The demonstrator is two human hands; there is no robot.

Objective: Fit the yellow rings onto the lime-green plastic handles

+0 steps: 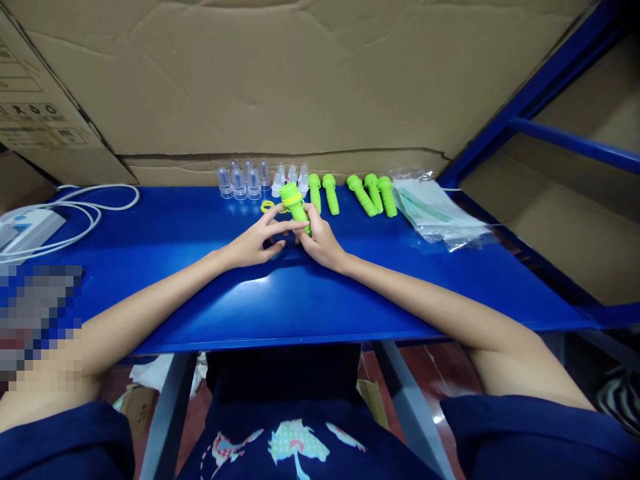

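Note:
My right hand is closed around the lower grip of a lime-green plastic flashlight body, which is tilted with its wide head up and to the left. A yellow ring sits around that head. My left hand has its fingers stretched and apart, their tips at the flashlight body just below the ring. Close behind my left fingers, a loose yellow ring lies on the blue table. Another bit of yellow shows beside it, partly hidden by the fingers.
Behind my hands stand several clear plastic cups and frosted cone-shaped pieces. More green flashlight bodies lie to the right, beside plastic bags. A white cable and device are at left. Cardboard walls the back.

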